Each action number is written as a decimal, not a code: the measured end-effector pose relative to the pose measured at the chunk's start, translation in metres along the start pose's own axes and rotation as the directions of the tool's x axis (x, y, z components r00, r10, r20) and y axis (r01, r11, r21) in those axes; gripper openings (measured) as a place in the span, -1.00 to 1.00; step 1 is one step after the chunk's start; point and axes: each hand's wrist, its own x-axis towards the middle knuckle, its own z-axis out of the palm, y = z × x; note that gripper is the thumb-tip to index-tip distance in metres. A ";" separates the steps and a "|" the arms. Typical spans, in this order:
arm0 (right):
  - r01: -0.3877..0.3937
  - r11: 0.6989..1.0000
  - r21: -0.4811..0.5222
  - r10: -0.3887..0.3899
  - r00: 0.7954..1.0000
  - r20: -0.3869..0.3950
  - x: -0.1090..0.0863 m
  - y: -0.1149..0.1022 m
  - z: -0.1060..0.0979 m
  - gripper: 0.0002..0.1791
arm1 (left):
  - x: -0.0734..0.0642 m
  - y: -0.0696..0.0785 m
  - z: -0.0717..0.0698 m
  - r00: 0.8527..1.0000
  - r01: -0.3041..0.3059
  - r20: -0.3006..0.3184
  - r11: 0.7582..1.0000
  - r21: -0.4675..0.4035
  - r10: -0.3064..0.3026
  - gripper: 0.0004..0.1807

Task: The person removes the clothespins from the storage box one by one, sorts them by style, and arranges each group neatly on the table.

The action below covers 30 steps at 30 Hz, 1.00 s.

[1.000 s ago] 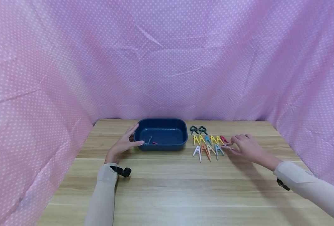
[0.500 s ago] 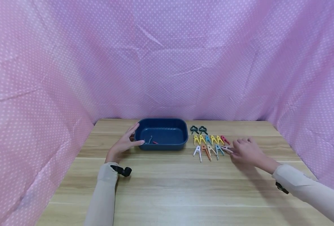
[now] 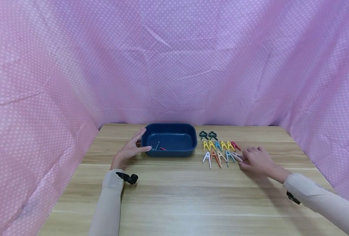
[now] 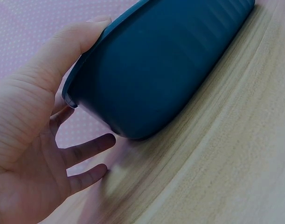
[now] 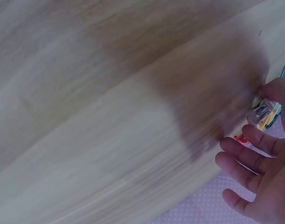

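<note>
My left hand (image 3: pixel 129 149) rests at the left end of a dark blue basin (image 3: pixel 189 152), thumb over the rim and the other fingers spread along the outside. In the left wrist view its thumb (image 4: pixel 88 35) touches the rim. On the right, my right hand (image 3: pixel 256 160) pinches the handle end of a pale pink clothespin (image 3: pixel 237 157) between thumb and fingers, low over the table. It lies tilted beside a blue clothespin (image 3: pixel 229 157), the last of a row with white (image 3: pixel 207 159), orange (image 3: pixel 214 158) and cream clothespins (image 3: pixel 220 157).
Behind that row runs another of small yellow (image 3: pixel 206 146), blue and red clothespins (image 3: pixel 236 146). Two dark green clips (image 3: pixel 212 135) sit farther back. A few small pieces, one red (image 3: pixel 162 148), lie inside the basin. Pink dotted cloth (image 3: pixel 174 65) hangs behind the table.
My right hand has moved slightly down and turned the pale pink clothespin from nearly level to slanting beside the blue one. The left hand stays at the basin.
</note>
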 end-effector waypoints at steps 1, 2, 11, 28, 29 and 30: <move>0.003 1.000 -0.001 -0.003 1.000 -0.001 0.000 0.000 0.000 -0.68 | 0.000 0.000 0.000 1.000 0.006 -0.002 1.000 -0.008 -0.006 0.05; 0.006 1.000 -0.004 -0.006 1.000 -0.003 0.000 -0.001 -0.001 -0.68 | 0.000 0.000 0.000 1.000 0.005 -0.001 1.000 -0.011 -0.005 0.05; 0.010 1.000 0.012 -0.010 1.000 0.013 0.003 -0.004 0.000 -0.71 | 0.000 -0.002 0.000 1.000 -0.014 0.004 1.000 0.001 0.014 0.04; -0.004 1.000 0.028 0.004 1.000 0.004 0.007 -0.007 0.005 -0.64 | -0.002 0.003 0.001 0.999 0.040 -0.002 0.999 -0.031 -0.040 0.08; -0.008 1.000 0.027 0.008 1.000 0.011 0.007 -0.007 0.005 -0.64 | -0.002 0.003 0.001 0.999 0.039 -0.002 0.999 -0.030 -0.040 0.08; -0.013 1.000 0.026 0.012 1.000 0.018 0.007 -0.007 0.005 -0.64 | -0.002 0.003 0.001 0.999 0.036 0.000 0.999 -0.027 -0.036 0.07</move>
